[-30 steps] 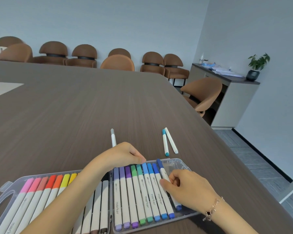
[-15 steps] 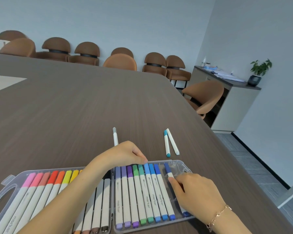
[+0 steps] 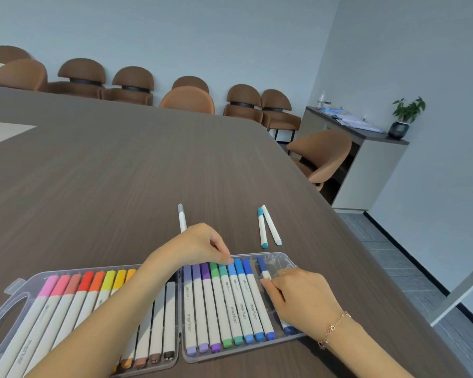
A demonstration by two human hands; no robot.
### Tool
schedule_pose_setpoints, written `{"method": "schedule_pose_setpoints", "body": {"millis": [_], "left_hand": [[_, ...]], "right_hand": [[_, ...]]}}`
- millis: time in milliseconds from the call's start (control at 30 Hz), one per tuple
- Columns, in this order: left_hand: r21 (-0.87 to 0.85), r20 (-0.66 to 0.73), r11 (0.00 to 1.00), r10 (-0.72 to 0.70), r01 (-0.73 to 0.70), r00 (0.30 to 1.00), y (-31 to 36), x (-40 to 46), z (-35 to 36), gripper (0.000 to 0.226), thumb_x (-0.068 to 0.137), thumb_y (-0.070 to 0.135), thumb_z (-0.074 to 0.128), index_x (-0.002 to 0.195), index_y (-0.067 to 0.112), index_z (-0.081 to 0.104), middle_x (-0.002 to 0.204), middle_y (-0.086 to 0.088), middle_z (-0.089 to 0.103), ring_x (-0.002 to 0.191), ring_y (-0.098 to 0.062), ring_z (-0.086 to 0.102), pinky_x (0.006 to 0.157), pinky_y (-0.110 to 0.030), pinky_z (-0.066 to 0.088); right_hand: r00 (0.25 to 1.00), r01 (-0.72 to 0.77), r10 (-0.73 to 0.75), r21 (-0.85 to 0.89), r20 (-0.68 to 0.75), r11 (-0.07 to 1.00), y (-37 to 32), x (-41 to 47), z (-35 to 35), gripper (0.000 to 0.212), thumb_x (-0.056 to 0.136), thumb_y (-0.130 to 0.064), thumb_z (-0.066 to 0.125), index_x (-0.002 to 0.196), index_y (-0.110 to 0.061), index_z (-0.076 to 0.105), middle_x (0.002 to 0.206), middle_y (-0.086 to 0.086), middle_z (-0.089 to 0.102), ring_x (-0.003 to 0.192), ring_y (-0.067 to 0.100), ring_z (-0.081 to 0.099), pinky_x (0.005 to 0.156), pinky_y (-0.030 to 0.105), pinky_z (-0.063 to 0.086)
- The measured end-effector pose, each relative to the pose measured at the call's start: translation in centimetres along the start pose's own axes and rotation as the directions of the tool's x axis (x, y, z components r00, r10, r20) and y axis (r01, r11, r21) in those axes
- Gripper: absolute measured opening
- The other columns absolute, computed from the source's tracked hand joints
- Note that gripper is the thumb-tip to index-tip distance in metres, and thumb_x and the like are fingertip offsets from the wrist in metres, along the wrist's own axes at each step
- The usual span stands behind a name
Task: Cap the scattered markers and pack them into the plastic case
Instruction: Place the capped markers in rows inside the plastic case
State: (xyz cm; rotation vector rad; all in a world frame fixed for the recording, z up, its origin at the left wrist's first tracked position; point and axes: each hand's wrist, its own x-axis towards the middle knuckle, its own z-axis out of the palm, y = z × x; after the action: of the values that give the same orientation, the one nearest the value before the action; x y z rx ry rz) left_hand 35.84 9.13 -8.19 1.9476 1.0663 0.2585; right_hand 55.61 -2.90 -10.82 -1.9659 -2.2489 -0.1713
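The right hand (image 3: 298, 296) pinched the dark-blue marker (image 3: 263, 266), seating it in the plastic case (image 3: 290, 264) beside the blues; the left hand (image 3: 202, 244) steadied the row with curled fingers. Next, seemingly, three loose markers (image 3: 262, 227) on the counter (image 3: 120, 173).

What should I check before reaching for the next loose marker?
1. Dark blue marker seated in the case: cannot tell; right hand covers its barrel.
2. Right hand free: not ok, fingers on that marker.
3. Left hand free: ok; fingertips only rest on the packed caps.
4. Loose markers capped: teal marker and white marker ok; grey marker cannot tell, partly hidden.
5. Slot beside dark blue marker free: cannot tell.
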Motion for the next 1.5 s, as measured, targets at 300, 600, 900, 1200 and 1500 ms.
{"method": "schedule_pose_setpoints", "body": {"millis": [300, 600, 900, 1200, 1500], "left_hand": [[0.006, -0.066, 1.0, -0.002, 0.003, 0.998, -0.2, -0.4, 0.4, 0.006, 0.082, 0.027, 0.071, 0.084, 0.022, 0.074, 0.088, 0.008, 0.072, 0.086, -0.005, 0.067, 0.072, -0.015, 0.052], [-0.002, -0.076, 1.0, 0.002, -0.002, 0.997, -0.2, -0.5, 0.5, 0.007, 0.081, 0.024, 0.073, 0.085, 0.019, 0.075, 0.088, 0.005, 0.073, 0.089, -0.01, 0.067, 0.084, -0.028, 0.056], [0.025, -0.062, 1.0, 0.008, -0.007, 0.998, -0.3, -0.4, 0.5, 0.006, 0.083, 0.026, 0.07, 0.084, 0.022, 0.073, 0.09, 0.003, 0.072, 0.089, -0.011, 0.067, 0.082, -0.027, 0.056], [0.009, -0.051, 1.0, 0.006, -0.005, 0.999, -0.4, -0.3, 0.4, 0.008, 0.083, 0.026, 0.07, 0.086, 0.02, 0.074, 0.09, 0.004, 0.073, 0.089, -0.011, 0.067, 0.082, -0.027, 0.056], [0.007, -0.047, 1.0, 0.004, -0.004, 0.999, -0.5, -0.2, 0.4, 0.011, 0.083, 0.028, 0.07, 0.089, 0.02, 0.074, 0.09, 0.005, 0.073, 0.088, -0.01, 0.067, 0.079, -0.023, 0.055]], "right_hand": [[0.97, -0.193, 0.149, 0.232, 0.193, 0.953, -3.1, -0.6, -2.5, 0.031, 0.091, -0.054, 0.045, 0.09, -0.027, 0.059, 0.074, -0.016, 0.06, 0.069, 0.001, 0.06, 0.06, 0.013, 0.047], [0.861, -0.414, 0.256, 0.313, 0.44, 0.855, -3.8, 1.8, -2.7, 0.028, 0.084, -0.04, 0.063, 0.068, -0.025, 0.044, 0.071, -0.012, 0.059, 0.069, 0.005, 0.06, 0.055, 0.017, 0.043], [0.893, -0.332, 0.251, 0.172, 0.373, 0.928, -4.4, 1.8, -3.6, 0.02, 0.09, -0.04, 0.057, 0.088, -0.02, 0.055, 0.094, -0.004, 0.067, 0.079, 0.008, 0.059, 0.066, 0.02, 0.048], [0.85, -0.48, 0.321, 0.362, 0.418, 0.799, -3.7, 2.3, -3.8, 0.035, 0.085, -0.035, 0.063, 0.06, -0.02, 0.043, 0.055, -0.006, 0.043, 0.048, 0.006, 0.042, 0.051, 0.017, 0.035], [0.831, -0.45, 0.268, 0.304, 0.488, 0.84, -1.6, 2.9, -4.0, 0.028, 0.089, -0.032, 0.059, 0.068, -0.016, 0.05, 0.062, 0.001, 0.042, 0.058, 0.008, 0.044, 0.055, 0.017, 0.037]]}}
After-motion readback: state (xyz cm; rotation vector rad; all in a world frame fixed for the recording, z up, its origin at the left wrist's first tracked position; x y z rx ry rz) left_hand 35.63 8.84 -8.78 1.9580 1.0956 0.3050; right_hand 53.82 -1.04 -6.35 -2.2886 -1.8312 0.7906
